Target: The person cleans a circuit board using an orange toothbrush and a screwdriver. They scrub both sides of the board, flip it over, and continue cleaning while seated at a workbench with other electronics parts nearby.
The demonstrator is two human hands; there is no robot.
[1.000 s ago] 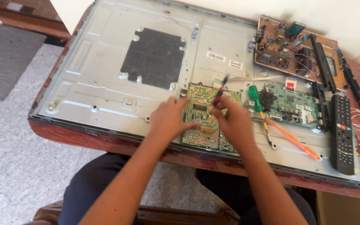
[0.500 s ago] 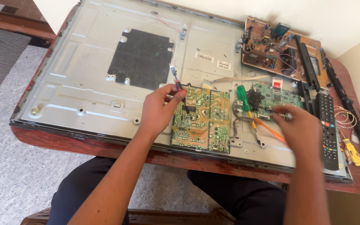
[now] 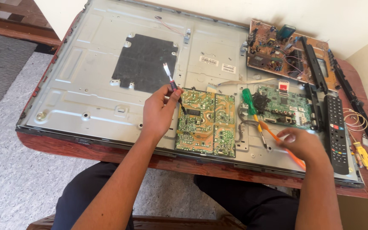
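Left hand (image 3: 158, 111) raised, fingers pinched (thumb up); right hand (image 3: 304, 144) lowered, palm down.

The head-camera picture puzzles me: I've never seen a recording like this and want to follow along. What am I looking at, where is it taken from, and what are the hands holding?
The camera sits on a seated person's head and looks down at their own two bare hands. On a reddish wooden table lies a large flat screen, face down, with its grey metal back showing. A green and tan circuit board rests near the middle, with another green board to its right and a brown board at the far end. A black remote control lies at the right edge. The left hand holds a small screwdriver over the middle board. The right hand rests on an orange-handled tool beside a green-handled screwdriver.
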